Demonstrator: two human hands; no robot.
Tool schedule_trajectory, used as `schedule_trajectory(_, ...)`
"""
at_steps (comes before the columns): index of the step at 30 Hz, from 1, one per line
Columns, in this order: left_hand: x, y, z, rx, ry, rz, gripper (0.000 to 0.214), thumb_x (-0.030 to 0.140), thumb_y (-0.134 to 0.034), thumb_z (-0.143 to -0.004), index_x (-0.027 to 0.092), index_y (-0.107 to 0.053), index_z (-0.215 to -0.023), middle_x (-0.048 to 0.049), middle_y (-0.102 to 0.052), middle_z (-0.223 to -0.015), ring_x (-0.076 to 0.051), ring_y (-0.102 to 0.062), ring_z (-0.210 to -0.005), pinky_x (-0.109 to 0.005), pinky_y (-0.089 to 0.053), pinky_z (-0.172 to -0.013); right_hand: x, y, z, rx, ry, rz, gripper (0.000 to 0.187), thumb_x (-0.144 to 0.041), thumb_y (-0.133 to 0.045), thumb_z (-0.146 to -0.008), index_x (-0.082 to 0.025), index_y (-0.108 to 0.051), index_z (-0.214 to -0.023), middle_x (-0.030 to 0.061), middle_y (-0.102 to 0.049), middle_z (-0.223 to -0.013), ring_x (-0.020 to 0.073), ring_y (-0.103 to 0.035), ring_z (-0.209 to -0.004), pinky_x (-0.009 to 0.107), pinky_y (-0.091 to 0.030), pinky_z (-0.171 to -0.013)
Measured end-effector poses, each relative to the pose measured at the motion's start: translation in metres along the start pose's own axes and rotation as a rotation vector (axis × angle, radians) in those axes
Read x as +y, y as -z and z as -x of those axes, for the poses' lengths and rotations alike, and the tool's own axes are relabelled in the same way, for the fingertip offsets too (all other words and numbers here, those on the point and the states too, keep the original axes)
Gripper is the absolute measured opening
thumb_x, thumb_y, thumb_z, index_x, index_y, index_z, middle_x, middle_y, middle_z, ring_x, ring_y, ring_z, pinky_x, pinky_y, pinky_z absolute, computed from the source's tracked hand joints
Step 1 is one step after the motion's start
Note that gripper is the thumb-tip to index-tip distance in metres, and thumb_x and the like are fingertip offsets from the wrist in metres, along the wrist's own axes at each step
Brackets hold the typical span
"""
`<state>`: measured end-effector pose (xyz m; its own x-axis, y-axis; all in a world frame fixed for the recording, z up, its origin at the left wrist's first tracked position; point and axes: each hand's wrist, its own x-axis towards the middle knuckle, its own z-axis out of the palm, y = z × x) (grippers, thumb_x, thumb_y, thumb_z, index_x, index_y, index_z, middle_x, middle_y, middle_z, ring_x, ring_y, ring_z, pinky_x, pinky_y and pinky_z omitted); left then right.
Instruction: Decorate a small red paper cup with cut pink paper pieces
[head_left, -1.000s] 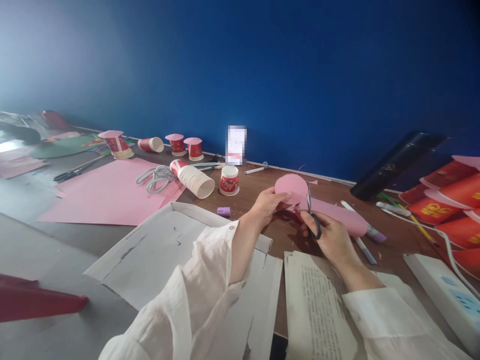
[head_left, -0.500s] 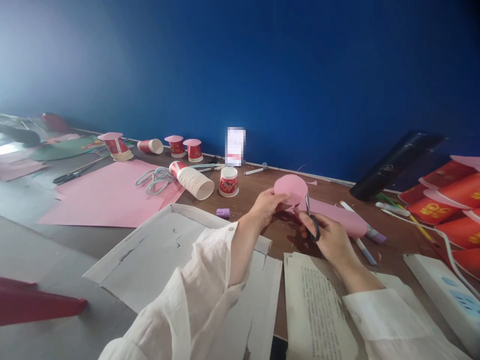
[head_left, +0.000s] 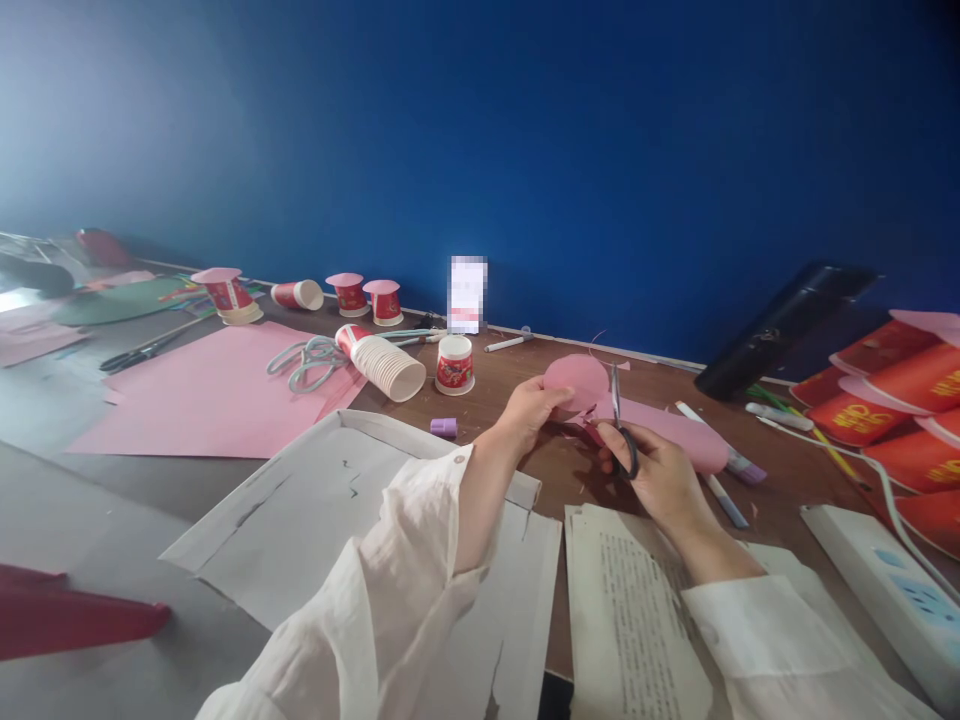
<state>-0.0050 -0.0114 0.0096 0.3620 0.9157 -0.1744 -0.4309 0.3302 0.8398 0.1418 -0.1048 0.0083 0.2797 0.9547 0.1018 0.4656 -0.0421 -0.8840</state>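
My left hand [head_left: 531,408] pinches the edge of a pink paper piece with a rounded top [head_left: 576,380], holding it just above the brown table. My right hand [head_left: 658,472] is closed around the black handles of a pair of scissors [head_left: 619,420], whose blades point up into the pink paper beside the rounded part. A longer strip of the same pink paper [head_left: 675,432] trails to the right behind the scissors. Both arms wear white sleeves.
A big pink sheet [head_left: 217,392], a stack of paper cups [head_left: 382,362] on its side, several red cups, a cord [head_left: 304,358] and a purple cap [head_left: 443,427] lie left. Printed pages [head_left: 630,610] sit near me. A power strip [head_left: 885,590], pens and red cups lie right.
The view has shifted slightly. The scissors and pink paper stay in nearly the same place, with the blades working a little along the paper's edge.
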Motion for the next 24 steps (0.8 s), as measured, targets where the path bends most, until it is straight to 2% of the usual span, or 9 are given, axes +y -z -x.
schedule_trajectory(3,-0.001,0.002,-0.003,0.012,-0.003,-0.010,0.019,0.021,-0.076,-0.071,0.014,-0.067,-0.086,-0.0024,-0.067,-0.066,-0.012,-0.059,-0.052,-0.026,-0.050,-0.056,0.001,0.000,0.000,0.009,-0.028,-0.020,0.050,-0.068,-0.067,-0.077,-0.018,-0.073,-0.082,0.0020,-0.066,-0.061,0.0170,-0.060,-0.058,0.027,-0.046,-0.055)
schedule_trajectory(8,-0.003,0.008,-0.009,0.054,-0.024,-0.103,0.028,0.028,-0.073,-0.075,0.013,-0.070,-0.098,-0.0088,-0.073,-0.079,-0.019,-0.067,-0.066,-0.032,-0.056,-0.063,0.000,0.000,0.001,0.014,-0.055,-0.032,0.050,-0.067,-0.068,-0.075,-0.018,-0.073,-0.084,0.0022,-0.067,-0.062,0.0173,-0.061,-0.059,0.027,-0.046,-0.055)
schedule_trajectory(14,0.003,0.012,-0.008,0.270,-0.079,-0.435,0.030,0.029,-0.070,-0.078,0.015,-0.072,-0.104,-0.0123,-0.076,-0.094,-0.024,-0.071,-0.081,-0.031,-0.055,-0.069,0.002,0.000,-0.001,-0.029,-0.035,-0.018,0.049,-0.068,-0.068,-0.076,-0.019,-0.071,-0.078,0.0016,-0.066,-0.062,0.0158,-0.059,-0.058,0.027,-0.046,-0.057)
schedule_trajectory(17,0.006,0.015,-0.010,0.357,-0.113,-0.512,0.036,0.026,-0.070,-0.076,0.014,-0.070,-0.110,-0.0144,-0.075,-0.106,-0.026,-0.071,-0.095,-0.031,-0.054,-0.077,0.002,0.000,-0.001,-0.099,-0.073,-0.015,0.049,-0.067,-0.068,-0.077,-0.019,-0.073,-0.089,0.0000,-0.065,-0.061,0.0158,-0.059,-0.055,0.027,-0.046,-0.055)
schedule_trajectory(20,0.008,0.018,-0.013,0.431,-0.149,-0.591,0.046,0.021,-0.072,-0.074,0.014,-0.065,-0.119,-0.0155,-0.071,-0.120,-0.027,-0.067,-0.108,-0.031,-0.051,-0.087,0.001,0.000,-0.001,-0.229,-0.096,0.022,0.048,-0.061,-0.069,-0.079,-0.020,-0.073,-0.102,-0.0018,-0.066,-0.061,0.0153,-0.060,-0.052,0.027,-0.046,-0.055)
schedule_trajectory(22,0.009,0.018,-0.014,0.456,-0.162,-0.634,0.048,0.019,-0.072,-0.074,0.014,-0.064,-0.120,-0.0156,-0.070,-0.124,-0.027,-0.066,-0.111,-0.031,-0.050,-0.091,0.001,-0.001,-0.002,-0.293,-0.092,0.051,0.046,-0.058,-0.070,-0.080,-0.019,-0.072,-0.104,-0.0020,-0.067,-0.060,0.0154,-0.061,-0.050,0.027,-0.047,-0.056)
schedule_trajectory(24,0.009,0.018,-0.014,0.462,-0.168,-0.666,0.046,0.019,-0.072,-0.074,0.015,-0.064,-0.119,-0.0154,-0.069,-0.124,-0.026,-0.065,-0.112,-0.031,-0.048,-0.092,0.005,0.000,-0.005,-0.249,-0.114,0.067,0.048,-0.057,-0.071,-0.079,-0.018,-0.070,-0.107,-0.0011,-0.068,-0.059,0.0165,-0.061,-0.050,0.029,-0.047,-0.057)
